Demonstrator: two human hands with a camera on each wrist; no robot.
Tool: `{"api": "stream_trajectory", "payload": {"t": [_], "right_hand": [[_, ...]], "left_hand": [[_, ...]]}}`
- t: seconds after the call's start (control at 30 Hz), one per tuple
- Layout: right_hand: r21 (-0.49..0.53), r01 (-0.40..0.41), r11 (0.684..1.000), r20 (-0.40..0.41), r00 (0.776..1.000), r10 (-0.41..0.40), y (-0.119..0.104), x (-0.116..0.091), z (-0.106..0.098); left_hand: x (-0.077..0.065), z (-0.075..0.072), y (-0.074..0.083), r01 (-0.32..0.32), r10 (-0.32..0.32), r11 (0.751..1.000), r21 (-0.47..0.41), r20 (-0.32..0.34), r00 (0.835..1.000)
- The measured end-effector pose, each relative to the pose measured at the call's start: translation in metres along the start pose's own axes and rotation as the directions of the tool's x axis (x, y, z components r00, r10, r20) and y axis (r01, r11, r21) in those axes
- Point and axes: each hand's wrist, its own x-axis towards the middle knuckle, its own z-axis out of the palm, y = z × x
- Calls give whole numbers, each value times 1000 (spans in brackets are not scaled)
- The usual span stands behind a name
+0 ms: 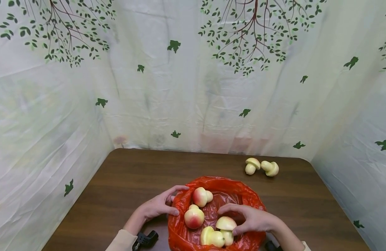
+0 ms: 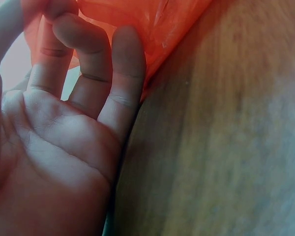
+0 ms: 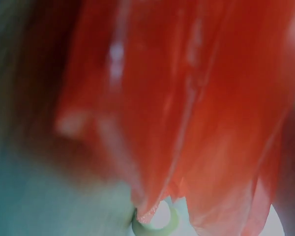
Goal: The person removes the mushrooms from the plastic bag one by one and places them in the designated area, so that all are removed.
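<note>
An open red plastic bag (image 1: pixel 208 180) stands on the table with its rim spread wide. My left hand (image 1: pixel 160 205) holds the left side of its rim, index finger along the top edge and thumb at the near side. Bent fingers (image 2: pixel 128 64) press against the red plastic in the left wrist view. Reaching in over the right side, my right hand (image 1: pixel 254 218) has its thumb and fingers about a toy mushroom (image 1: pixel 225 223) with a pale cap. Another pale mushroom (image 1: pixel 212 237) lies against it. Two red-tinged mushrooms, one upper (image 1: pixel 200 197) and one lower (image 1: pixel 194 218), lie at the bag's left.
Two more toy mushrooms, one upright (image 1: pixel 252 166) and one on its side (image 1: pixel 270 168), are at the table's back right. The brown wooden table (image 1: pixel 133 174) ends at a white leaf-printed curtain (image 1: pixel 186 87), with more curtain on both sides.
</note>
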Motion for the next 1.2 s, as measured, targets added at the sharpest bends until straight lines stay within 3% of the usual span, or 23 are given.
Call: {"api": "stream_trajectory", "payload": {"t": [0.13, 0.5, 0.83, 1.2], "right_hand": [[14, 24, 1000, 27, 999, -24, 0, 1, 1], [-1, -11, 1000, 6, 1000, 11, 3, 1, 2], [1, -4, 1000, 10, 1000, 4, -1, 1, 3], [-58, -37, 998, -58, 998, 34, -14, -7, 0]], "left_hand": [[0, -1, -1, -13, 13, 1000, -3, 10, 1000], [0, -2, -3, -23, 23, 1000, -9, 17, 1000], [0, -1, -3, 0, 0, 1000, -2, 7, 1000], [-1, 1, 0, 4, -4, 1000, -8, 5, 1000]]}}
